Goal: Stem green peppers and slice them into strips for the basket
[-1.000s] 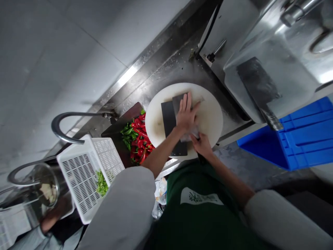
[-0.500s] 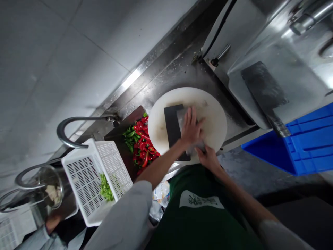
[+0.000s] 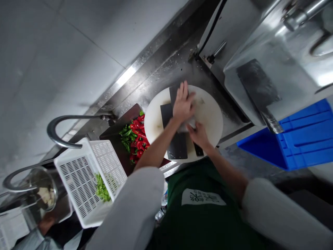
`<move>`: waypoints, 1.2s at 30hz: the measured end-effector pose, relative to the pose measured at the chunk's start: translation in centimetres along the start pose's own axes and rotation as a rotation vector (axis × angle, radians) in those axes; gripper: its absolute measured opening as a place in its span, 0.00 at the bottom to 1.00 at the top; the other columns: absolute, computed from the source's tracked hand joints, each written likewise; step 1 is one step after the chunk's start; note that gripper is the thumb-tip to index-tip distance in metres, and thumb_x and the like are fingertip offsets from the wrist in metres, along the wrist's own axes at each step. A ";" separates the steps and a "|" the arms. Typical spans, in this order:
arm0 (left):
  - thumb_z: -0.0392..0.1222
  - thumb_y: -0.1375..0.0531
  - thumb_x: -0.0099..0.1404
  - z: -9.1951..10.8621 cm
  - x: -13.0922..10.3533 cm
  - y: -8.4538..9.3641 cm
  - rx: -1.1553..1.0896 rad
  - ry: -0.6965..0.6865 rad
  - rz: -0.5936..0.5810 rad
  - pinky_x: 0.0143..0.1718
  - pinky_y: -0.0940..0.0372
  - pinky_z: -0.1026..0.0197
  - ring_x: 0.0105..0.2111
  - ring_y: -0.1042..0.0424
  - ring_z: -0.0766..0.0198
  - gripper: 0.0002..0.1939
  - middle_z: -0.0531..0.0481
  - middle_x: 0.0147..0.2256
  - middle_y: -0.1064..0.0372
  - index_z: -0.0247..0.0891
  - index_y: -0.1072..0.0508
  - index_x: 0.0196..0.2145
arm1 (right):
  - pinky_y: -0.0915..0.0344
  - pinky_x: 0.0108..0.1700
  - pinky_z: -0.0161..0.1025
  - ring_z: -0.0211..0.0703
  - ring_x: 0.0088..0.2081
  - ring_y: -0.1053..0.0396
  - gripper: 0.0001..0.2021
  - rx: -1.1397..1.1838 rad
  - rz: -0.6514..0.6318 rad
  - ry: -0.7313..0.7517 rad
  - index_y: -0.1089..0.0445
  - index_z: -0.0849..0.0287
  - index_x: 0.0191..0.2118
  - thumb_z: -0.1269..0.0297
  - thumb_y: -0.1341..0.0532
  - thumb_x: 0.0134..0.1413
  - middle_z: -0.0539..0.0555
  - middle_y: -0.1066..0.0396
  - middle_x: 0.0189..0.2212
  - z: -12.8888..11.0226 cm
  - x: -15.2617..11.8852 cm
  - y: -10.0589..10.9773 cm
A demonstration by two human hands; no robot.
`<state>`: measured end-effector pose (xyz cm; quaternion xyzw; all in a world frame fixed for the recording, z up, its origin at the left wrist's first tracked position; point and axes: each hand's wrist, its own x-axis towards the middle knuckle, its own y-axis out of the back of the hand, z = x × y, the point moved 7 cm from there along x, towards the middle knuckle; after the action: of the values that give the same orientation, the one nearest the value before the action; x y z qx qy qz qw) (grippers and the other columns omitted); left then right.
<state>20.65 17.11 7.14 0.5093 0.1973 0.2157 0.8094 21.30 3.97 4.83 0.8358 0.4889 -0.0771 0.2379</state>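
Observation:
A dark grey slab, which looks like a whetstone (image 3: 177, 147), lies on the round white cutting board (image 3: 208, 104). Across it a cleaver (image 3: 175, 93) rests at a slant, its blade partly covered by my hands. Fingers stretched, my left hand (image 3: 183, 106) presses flat on the blade, the fingertips blurred by motion. My right hand (image 3: 200, 134) is closed around the cleaver near its dark handle, whose end shows below the palm. Whether the blade's edge touches the slab cannot be made out.
Red and green chilli peppers (image 3: 136, 137) fill a sink left of the board. A white basket (image 3: 78, 184) holds chopped greens. Another person's hand (image 3: 47, 224) is at the lower left. Another cleaver (image 3: 257, 86) lies on a steel surface, above a blue crate (image 3: 307, 135).
Both hands and the cleaver have slid up and away from me across the slab. More of the blade shows past my left fingers, and the whole view has shifted slightly.

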 end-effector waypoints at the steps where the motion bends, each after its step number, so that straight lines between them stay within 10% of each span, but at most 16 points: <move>1: 0.38 0.43 0.62 0.3 -0.5 -0.2 -0.007 0.007 0.007 0.70 0.65 0.41 0.70 0.76 0.48 0.21 0.46 0.71 0.69 0.36 0.32 0.54 | 0.36 0.31 0.40 0.49 0.30 0.29 0.14 -0.037 -0.016 -0.039 0.34 0.55 0.27 0.50 0.43 0.53 0.57 0.30 0.21 0.5 -0.5 0.0; 8: 0.37 0.42 0.62 -0.5 0.2 -0.2 0.015 0.040 0.007 0.69 0.67 0.38 0.71 0.74 0.47 0.25 0.44 0.71 0.67 0.35 0.35 0.57 | 0.36 0.28 0.39 0.48 0.24 0.31 0.15 -0.077 -0.049 -0.076 0.33 0.56 0.29 0.50 0.45 0.55 0.53 0.34 0.16 1.1 0.7 0.0; 14: 0.39 0.41 0.61 2.2 -3.7 -1.4 -0.030 -0.006 -0.025 0.70 0.62 0.42 0.70 0.76 0.43 0.20 0.45 0.71 0.65 0.37 0.31 0.52 | 0.30 0.38 0.45 0.57 0.40 0.26 0.21 -0.105 0.015 -0.094 0.28 0.62 0.44 0.50 0.41 0.52 0.63 0.24 0.34 2.7 -3.8 1.2; 18: 0.37 0.41 0.62 0.6 -1.2 -0.6 0.029 0.020 -0.029 0.70 0.66 0.39 0.70 0.73 0.44 0.24 0.42 0.71 0.64 0.34 0.35 0.56 | 0.33 0.31 0.42 0.52 0.28 0.27 0.19 -0.055 -0.088 -0.129 0.28 0.60 0.36 0.48 0.43 0.55 0.56 0.30 0.20 2.5 -1.3 -0.2; 36: 0.39 0.40 0.62 1.9 -4.9 -2.0 -0.035 0.069 -0.067 0.71 0.64 0.42 0.70 0.76 0.47 0.21 0.45 0.71 0.68 0.36 0.33 0.53 | 0.36 0.31 0.41 0.49 0.28 0.30 0.15 -0.155 -0.062 -0.131 0.34 0.55 0.28 0.48 0.43 0.53 0.58 0.29 0.22 3.3 -4.8 0.7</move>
<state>17.93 12.26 6.57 0.4803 0.2381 0.2093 0.8178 19.77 -1.63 3.86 0.7926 0.5023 -0.1008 0.3307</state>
